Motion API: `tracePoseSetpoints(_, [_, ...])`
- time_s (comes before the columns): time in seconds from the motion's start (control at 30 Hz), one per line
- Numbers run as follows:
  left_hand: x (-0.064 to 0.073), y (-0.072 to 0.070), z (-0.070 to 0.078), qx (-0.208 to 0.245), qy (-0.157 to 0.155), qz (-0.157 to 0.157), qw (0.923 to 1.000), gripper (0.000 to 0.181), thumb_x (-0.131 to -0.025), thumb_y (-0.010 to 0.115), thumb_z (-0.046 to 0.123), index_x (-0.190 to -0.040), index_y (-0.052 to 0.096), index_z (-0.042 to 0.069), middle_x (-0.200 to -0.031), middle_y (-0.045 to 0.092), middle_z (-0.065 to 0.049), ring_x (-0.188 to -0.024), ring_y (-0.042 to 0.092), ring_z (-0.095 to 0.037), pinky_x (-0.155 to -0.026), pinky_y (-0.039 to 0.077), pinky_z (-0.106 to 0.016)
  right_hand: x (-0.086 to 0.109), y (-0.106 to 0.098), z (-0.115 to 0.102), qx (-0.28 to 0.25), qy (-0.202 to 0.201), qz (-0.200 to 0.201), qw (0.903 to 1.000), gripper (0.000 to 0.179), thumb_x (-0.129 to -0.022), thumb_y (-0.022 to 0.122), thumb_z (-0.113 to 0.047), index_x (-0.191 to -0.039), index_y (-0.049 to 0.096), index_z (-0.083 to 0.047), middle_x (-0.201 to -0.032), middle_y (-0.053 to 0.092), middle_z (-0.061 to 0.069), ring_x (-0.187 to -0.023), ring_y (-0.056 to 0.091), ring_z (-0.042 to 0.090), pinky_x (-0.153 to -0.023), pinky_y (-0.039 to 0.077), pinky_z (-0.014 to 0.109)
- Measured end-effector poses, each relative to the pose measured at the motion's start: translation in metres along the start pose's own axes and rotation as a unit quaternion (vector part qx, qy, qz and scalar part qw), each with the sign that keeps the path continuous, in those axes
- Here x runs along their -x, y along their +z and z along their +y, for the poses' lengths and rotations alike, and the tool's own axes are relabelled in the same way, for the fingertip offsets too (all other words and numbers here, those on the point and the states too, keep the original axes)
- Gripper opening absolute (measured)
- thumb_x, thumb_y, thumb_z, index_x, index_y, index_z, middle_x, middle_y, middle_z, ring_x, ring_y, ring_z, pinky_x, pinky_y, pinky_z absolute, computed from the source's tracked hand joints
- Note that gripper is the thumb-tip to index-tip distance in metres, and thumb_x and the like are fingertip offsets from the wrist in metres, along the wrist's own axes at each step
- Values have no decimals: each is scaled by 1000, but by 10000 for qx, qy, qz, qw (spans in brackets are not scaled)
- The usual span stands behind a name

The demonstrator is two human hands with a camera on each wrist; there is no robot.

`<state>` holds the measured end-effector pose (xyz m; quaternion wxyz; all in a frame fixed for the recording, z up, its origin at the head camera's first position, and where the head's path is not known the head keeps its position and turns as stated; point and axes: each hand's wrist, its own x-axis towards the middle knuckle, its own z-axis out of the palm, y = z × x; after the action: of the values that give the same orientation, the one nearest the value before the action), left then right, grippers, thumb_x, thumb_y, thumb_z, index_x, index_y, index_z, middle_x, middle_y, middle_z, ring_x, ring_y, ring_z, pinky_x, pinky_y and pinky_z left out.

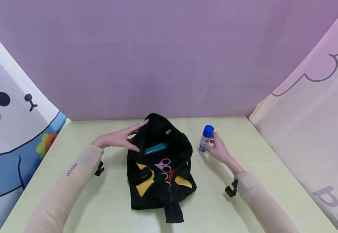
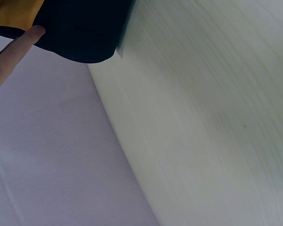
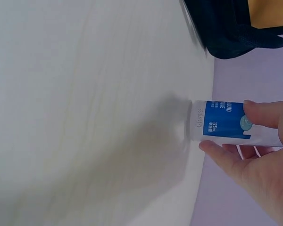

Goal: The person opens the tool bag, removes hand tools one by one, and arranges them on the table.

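- While the left hand point(image 1: 117, 138) rests on an unzipped black fabric bag with yellow patches point(image 1: 151, 199), thumb and fingers apart, the right hand point(image 1: 219, 149) in the head view grips a blue-capped, blue-and-white cylindrical glue bottle point(image 1: 206, 139) beside the bag; purple-handled scissors point(image 1: 159, 165) lie inside.
- Left wrist view: one fingertip touches the bag; other fingers are partly cut off.
- Right wrist view: thumb and fingers clamp the bottle near the pale wood-grained tabletop point(image 3: 61, 94).

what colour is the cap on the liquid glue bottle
The cap of the liquid glue bottle is bright blue, best seen in the head view.
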<state>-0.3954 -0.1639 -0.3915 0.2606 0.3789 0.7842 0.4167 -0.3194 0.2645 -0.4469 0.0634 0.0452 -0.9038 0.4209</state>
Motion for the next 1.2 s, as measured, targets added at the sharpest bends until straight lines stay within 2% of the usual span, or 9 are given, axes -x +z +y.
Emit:
tracePoseSetpoints(0.2, [1, 0, 0, 3, 90, -11, 10000, 111, -84, 81, 25, -156, 0, 49, -167, -10, 14, -155, 5, -40, -115, 29, -64, -1, 1, 2, -69, 64, -34, 10000, 52, -90, 68, -1, -131, 37, 9, -131, 51, 32, -121, 55, 51, -100, 49, 60])
tracePoseSetpoints(0.83, [1, 1, 2, 22, 68, 9, 10000, 111, -83, 81, 24, -155, 1, 51, -167, -8, 15, -155, 6, -38, -115, 30, -63, -2, 4, 7, -172, 226, 31, 9996, 55, -90, 67, -1, -133, 35, 9, -130, 50, 31, -123, 53, 51, -103, 47, 59])
tracePoseSetpoints(1.2, [1, 1, 1, 14, 112, -7, 9999, 111, -84, 81, 22, -156, 1, 49, -167, -9, 15, -155, 5, -38, -115, 31, -63, 0, -4, 0, -141, 69, 80, 9998, 56, -90, 70, -6, -132, 35, 9, -131, 50, 32, -122, 54, 52, -99, 49, 59])
